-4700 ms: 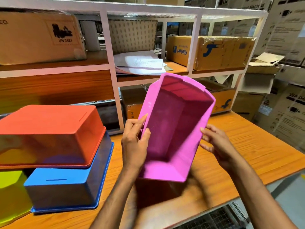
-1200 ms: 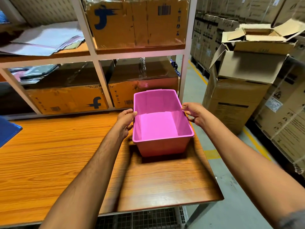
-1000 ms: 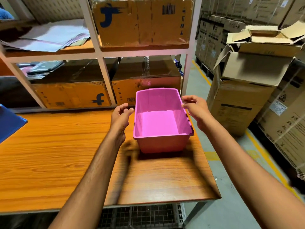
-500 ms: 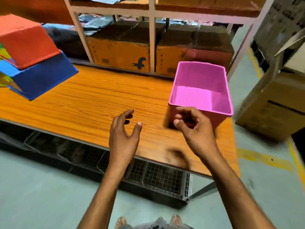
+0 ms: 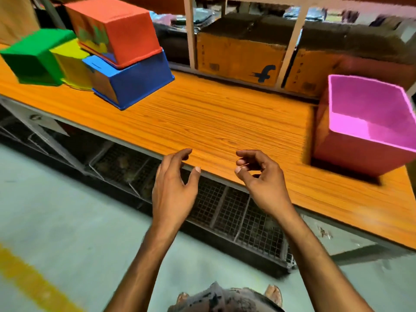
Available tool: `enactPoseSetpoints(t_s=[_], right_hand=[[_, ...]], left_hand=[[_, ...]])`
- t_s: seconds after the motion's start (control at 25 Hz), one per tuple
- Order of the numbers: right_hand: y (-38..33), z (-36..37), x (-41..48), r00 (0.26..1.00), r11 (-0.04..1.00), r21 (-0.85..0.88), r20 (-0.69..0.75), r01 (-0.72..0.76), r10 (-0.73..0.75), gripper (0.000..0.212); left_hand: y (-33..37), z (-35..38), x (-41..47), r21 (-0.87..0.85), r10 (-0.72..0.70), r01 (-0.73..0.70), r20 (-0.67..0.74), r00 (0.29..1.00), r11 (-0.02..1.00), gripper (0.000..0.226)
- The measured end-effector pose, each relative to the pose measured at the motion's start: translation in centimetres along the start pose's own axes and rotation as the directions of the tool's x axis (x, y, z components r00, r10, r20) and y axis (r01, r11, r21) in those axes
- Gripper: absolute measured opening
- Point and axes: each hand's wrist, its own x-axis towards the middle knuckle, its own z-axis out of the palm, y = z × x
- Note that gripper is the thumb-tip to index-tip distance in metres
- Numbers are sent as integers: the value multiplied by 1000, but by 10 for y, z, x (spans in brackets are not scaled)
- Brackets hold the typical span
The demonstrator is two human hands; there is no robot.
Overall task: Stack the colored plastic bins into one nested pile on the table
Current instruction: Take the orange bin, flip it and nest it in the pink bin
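Your left hand (image 5: 174, 188): empty, fingers spread, at the table's (image 5: 213, 122) near edge.
Your right hand (image 5: 262, 179): empty, fingers loosely curled.
Pink bin (image 5: 369, 124): upright, far right.
Red bin (image 5: 117, 28): upturned on blue bin (image 5: 132, 82), far left.

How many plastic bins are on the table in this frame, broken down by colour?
Pink bin: 1
Orange bin: 1
Blue bin: 1
Yellow bin: 1
Green bin: 1
Total: 5

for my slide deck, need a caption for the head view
Both hands, left and right, empty above the table; pink bin upright, four bins upside down.
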Motion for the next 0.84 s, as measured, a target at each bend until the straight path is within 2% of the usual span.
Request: enactPoseSetpoints(t_s=[0.12, 0.24, 0.36, 0.6, 0.84], right_hand=[[-17, 58, 13, 999, 999, -34, 42, 36, -35, 32], [-36, 109, 31, 995, 997, -53, 79, 63, -59, 32], [-50, 148, 62, 992, 999, 25, 123, 40, -43, 32], [-75, 197, 153, 989, 994, 81, 117, 79, -88, 33], [-118, 247, 257, 987, 990, 32, 75, 140, -142, 32]], left_hand=[[-36, -43, 19, -11, -27, 27, -6, 1000, 1000, 42], [-68, -77, 49, -119, -145, 147, 21, 989, 982, 36], [-92, -99, 90, -218, -224, 230, 49, 973, 948, 31], [-119, -130, 183, -260, -207, 197, -13, 978, 945, 34], [-132, -155, 279, -283, -187, 145, -127, 974, 948, 28]])
